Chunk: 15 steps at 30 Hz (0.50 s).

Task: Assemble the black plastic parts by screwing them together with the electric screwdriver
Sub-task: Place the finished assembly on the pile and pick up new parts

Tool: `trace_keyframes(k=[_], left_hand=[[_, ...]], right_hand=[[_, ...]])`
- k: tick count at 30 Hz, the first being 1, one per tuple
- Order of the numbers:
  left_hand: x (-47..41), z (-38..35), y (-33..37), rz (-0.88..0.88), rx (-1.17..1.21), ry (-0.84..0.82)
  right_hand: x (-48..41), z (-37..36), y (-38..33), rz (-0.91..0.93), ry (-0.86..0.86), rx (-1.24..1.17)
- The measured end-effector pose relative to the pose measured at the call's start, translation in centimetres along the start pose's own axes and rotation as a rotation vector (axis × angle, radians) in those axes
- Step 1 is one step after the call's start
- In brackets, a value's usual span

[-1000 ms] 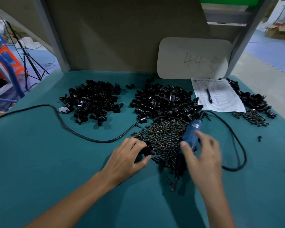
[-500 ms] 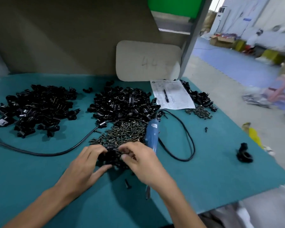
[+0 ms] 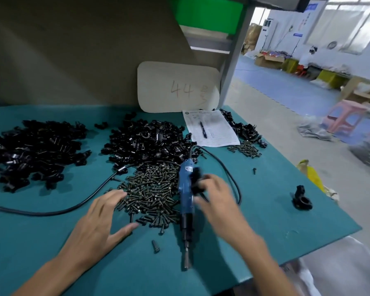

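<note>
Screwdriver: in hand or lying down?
Lying down: screwdriver flat on table, bit toward person; right hand holds a black part, left hand open.

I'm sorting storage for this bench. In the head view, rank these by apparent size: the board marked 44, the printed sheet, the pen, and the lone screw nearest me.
1. board marked 44
2. printed sheet
3. pen and lone screw look about alike; the screw lies nearer the camera, so they stay unranked.

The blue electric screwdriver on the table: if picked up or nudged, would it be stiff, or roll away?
Probably rigid: the electric screwdriver looks like a hard one-piece barrel. Its round body might roll when nudged, though the thick black cable at its far end would likely drag and resist.
</note>
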<state>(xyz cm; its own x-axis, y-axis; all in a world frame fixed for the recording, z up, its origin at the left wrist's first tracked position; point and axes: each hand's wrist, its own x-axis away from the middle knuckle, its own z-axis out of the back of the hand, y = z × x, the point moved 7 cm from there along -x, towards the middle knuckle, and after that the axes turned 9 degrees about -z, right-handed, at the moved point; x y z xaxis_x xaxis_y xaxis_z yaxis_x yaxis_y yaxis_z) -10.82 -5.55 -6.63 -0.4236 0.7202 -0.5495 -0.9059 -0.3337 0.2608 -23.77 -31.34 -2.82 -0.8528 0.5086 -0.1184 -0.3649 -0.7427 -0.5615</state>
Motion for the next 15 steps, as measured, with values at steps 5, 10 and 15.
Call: trace_keyframes(k=[5, 10, 15], left_hand=[[-0.3, 0.2, 0.4, 0.015, -0.083, -0.009], [0.0, 0.7, -1.0, 0.192, -0.008, 0.043], [0.5, 1.9, -4.8, 0.413, 0.046, 0.198]], right_hand=[[-0.3, 8.4, 14.6, -0.412, 0.185, 0.395], [0.1, 10.2, 20.9, -0.602, 0.221, 0.547], [-2.1, 10.4, 17.8, -0.629, 0.333, 0.453]])
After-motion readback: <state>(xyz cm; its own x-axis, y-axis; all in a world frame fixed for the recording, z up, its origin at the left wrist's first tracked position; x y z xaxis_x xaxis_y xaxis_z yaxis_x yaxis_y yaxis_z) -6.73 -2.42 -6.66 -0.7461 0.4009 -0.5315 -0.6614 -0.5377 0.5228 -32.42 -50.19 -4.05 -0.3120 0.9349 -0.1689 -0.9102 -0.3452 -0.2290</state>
